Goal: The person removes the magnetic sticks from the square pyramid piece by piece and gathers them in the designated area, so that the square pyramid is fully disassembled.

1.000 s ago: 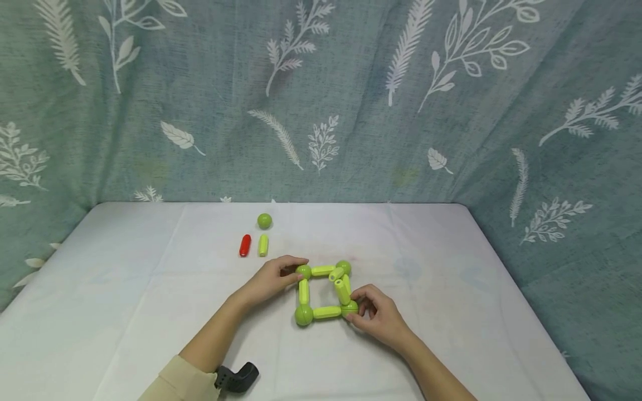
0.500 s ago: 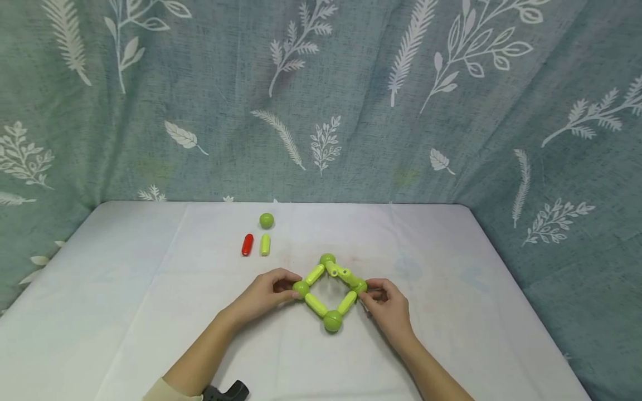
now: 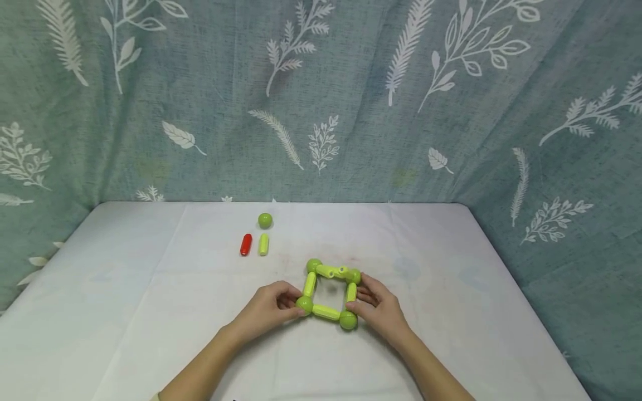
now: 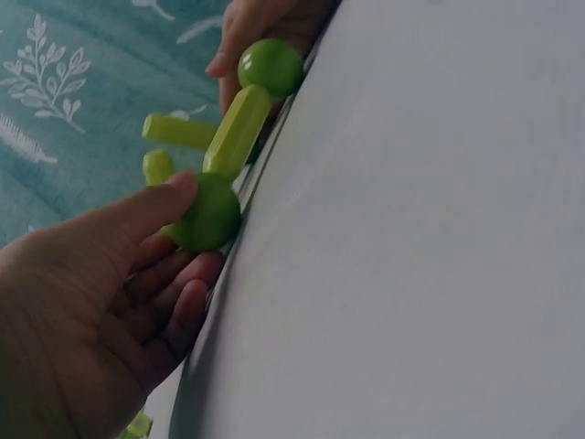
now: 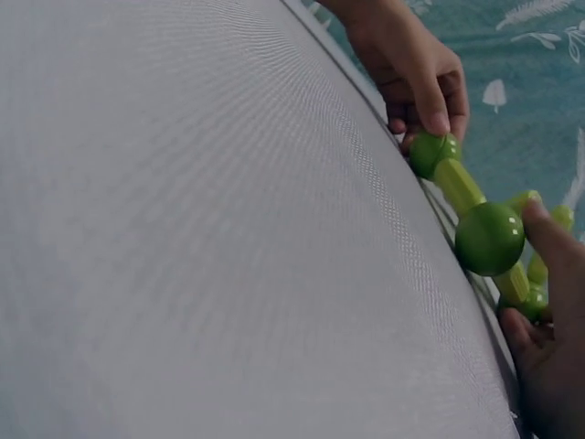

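Note:
A square of green balls joined by yellow-green rods, like a magnetic ball-and-rod building set [image 3: 326, 312], lies on the white table in the head view. Two further rods [image 4: 178, 131] stick up from its two far corner balls. My left hand [image 3: 273, 307] pinches the near-left ball [image 4: 206, 212] between thumb and fingers. At the right side, my right hand [image 3: 383, 312] holds the square, thumb by the near-right ball [image 5: 490, 240] and fingers around the side rod and far-right ball [image 3: 353, 276]. Part of that side is hidden by the fingers.
Further back on the left lie a loose green ball [image 3: 265, 220], a red rod [image 3: 246, 244] and a yellow-green rod [image 3: 263, 244]. Behind the table's far edge hangs a leaf-patterned green curtain [image 3: 321, 111].
Both hands have turned the square about a quarter turn counterclockwise. My left hand came nearer with its ball; my right hand's fingers moved farther away. The loose pieces stayed put.

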{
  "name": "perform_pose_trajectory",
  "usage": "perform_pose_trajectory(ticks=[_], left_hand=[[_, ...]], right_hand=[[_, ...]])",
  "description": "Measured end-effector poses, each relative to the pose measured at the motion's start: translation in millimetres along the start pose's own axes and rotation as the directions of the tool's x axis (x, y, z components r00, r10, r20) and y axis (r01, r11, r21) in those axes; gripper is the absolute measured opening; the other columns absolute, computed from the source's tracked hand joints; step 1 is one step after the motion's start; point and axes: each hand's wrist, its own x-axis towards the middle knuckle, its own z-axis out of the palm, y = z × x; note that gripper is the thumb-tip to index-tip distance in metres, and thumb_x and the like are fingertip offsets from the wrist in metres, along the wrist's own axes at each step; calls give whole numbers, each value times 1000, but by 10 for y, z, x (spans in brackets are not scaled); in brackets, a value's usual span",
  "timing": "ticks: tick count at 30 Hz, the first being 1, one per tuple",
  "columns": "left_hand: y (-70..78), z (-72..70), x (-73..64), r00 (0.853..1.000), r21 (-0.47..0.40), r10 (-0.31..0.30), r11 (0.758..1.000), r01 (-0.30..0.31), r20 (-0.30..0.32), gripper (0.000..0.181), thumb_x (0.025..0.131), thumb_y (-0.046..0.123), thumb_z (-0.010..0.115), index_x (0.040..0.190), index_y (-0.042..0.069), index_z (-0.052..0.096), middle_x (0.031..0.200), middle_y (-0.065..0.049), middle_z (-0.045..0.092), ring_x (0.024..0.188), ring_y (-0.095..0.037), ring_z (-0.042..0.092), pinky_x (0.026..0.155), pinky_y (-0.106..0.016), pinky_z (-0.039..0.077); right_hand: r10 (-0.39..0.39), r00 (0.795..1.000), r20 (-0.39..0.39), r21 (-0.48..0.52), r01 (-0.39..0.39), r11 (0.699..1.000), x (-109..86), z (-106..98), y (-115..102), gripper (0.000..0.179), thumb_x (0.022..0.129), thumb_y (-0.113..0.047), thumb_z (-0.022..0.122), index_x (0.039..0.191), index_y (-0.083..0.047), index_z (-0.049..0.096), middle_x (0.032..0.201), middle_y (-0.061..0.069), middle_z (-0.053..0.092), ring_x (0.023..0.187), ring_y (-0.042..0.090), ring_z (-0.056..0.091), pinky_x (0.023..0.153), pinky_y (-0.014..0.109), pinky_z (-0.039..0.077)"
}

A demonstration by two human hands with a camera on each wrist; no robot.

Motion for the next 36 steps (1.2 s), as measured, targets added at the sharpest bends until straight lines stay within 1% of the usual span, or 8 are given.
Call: perform_pose_trajectory(ticks=[8,14,18,21,26,29,32,36], left_hand=[[45,96,-17,997,-4,-56,998,56,-61,30,79,24,77,101,8,63,84,2,61,74,-10,58,65,-21,50],[29,110,-22,1000,-21,-13,1000,13,3,26,82,24,74,103,12,63,89,1,62,77,-9,57,66,-22,49],[14,120,-28,996,-5,62,998,-62,56,16,86,26,70,98,16,66,90,6,64,80,-5,58,70,-22,49],[-5,115,-8,987,67,158,986,-156,-25,10,88,23,68,96,18,67,88,11,61,77,-3,55,67,-21,48],[-71,70,115,921,281,296,934,-223,-252,24,84,11,71,108,12,65,103,4,59,95,-12,55,79,-30,49],[-131,45,190,937,251,232,954,-167,-260,32,86,11,70,117,11,63,116,1,57,102,-14,55,86,-32,48],[-181,29,225,959,176,159,977,-119,-233,32,88,14,67,119,11,64,116,2,57,91,-10,56,78,-26,49],[-172,10,207,965,168,164,977,-130,-206,30,87,19,68,116,12,66,109,3,59,80,-9,52,70,-22,48]], right_hand=[[-106,966,235,-117,136,984,29,-63,2,103,68,-25,85,148,-3,24,149,15,30,129,30,44,105,30,37],[-132,978,160,-117,152,982,15,-81,66,85,72,-18,82,142,-1,37,141,17,43,121,32,51,100,30,43],[-225,972,59,-217,233,948,12,-58,102,64,73,-16,81,129,-4,54,125,10,55,113,26,57,93,30,48],[-263,965,4,-292,253,923,13,-50,108,56,71,-20,83,122,-9,62,115,1,59,105,18,58,87,26,51],[-255,967,26,-318,250,915,37,-99,98,54,71,-21,83,121,-11,64,108,-2,61,92,9,54,75,22,50],[-227,972,54,-299,233,925,56,-144,105,53,71,-19,82,120,-10,63,106,0,63,85,8,53,71,22,49],[-190,980,67,-276,201,940,68,-171,118,51,71,-19,83,118,-10,63,103,0,63,79,9,52,69,22,47],[-152,986,61,-265,163,950,74,-175,109,47,70,-20,84,111,-11,64,90,-2,60,74,10,48,64,21,44]])
